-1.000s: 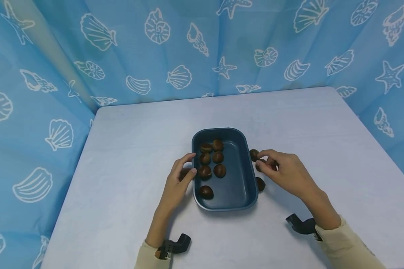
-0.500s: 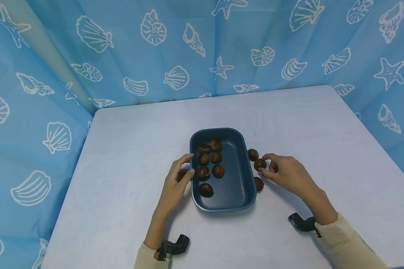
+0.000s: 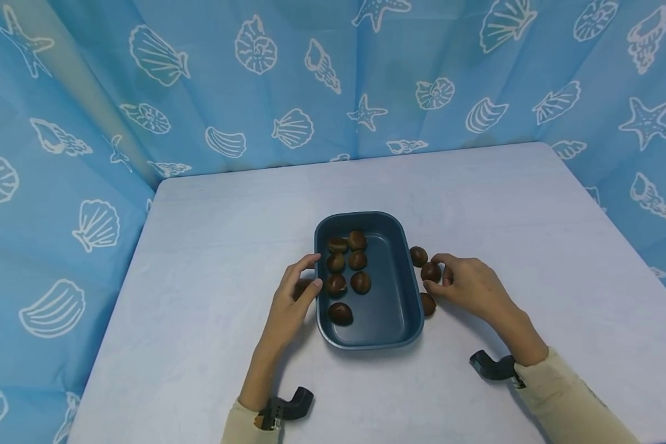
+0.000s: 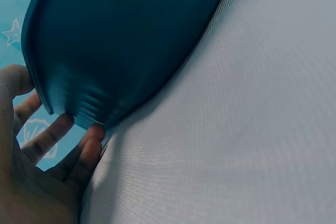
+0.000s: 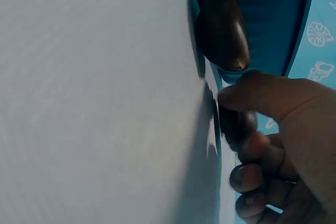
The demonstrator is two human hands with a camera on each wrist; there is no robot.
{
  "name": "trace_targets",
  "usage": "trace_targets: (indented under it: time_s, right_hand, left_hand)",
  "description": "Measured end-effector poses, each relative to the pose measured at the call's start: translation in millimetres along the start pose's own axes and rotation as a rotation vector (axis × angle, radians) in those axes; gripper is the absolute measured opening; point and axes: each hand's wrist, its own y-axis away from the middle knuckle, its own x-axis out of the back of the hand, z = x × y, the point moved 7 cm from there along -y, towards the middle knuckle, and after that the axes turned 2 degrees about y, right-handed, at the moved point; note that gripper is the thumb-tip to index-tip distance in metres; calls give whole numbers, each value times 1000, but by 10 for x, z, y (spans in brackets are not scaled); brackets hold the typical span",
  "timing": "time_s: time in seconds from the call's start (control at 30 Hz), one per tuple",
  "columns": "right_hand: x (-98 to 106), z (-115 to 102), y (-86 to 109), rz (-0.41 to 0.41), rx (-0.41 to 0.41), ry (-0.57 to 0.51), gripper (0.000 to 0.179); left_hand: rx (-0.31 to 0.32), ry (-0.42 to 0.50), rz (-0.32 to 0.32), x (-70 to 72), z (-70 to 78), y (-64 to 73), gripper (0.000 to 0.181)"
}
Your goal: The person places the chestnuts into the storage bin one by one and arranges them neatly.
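In the head view, my right hand (image 3: 468,285) has its thumb and index finger around the middle chestnut (image 3: 430,272) beside the tray, pinching it at the table. The right wrist view shows that chestnut (image 5: 236,127) between thumb and fingers, with another chestnut (image 5: 224,32) nearer the camera against the tray wall. My left hand (image 3: 290,299) rests its fingertips on the left side of the dark blue tray (image 3: 374,344); the left wrist view shows the fingers (image 4: 50,135) touching its outer wall. Several brown chestnuts (image 3: 361,282) lie in the tray's left half.
Two other chestnuts sit outside the tray's right wall, a far one (image 3: 419,256) and a near one (image 3: 428,304). White cloth covers the table (image 3: 211,259). A blue shell-print curtain (image 3: 333,80) stands behind and at both sides.
My right hand's fingertips have drawn back slightly from the far chestnut and now straddle the middle one, which shows more fully. My left hand and the tray stay put.
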Motion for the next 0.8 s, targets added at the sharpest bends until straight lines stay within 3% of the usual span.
trace_targets:
  time_s: [0.2,0.4,0.8]
  right_hand:
    - [88,-20,38,35,-9,-5,37]
    - [238,-114,116,92,34,-36,37]
    - [432,-479,181,116,137,-45,33]
  left_hand:
    - [2,-7,1,-8,-11,6,43]
    - [-13,-4,-5,0,5,-6,43]
    - [-6,-33,9,23,-12,-1,42]
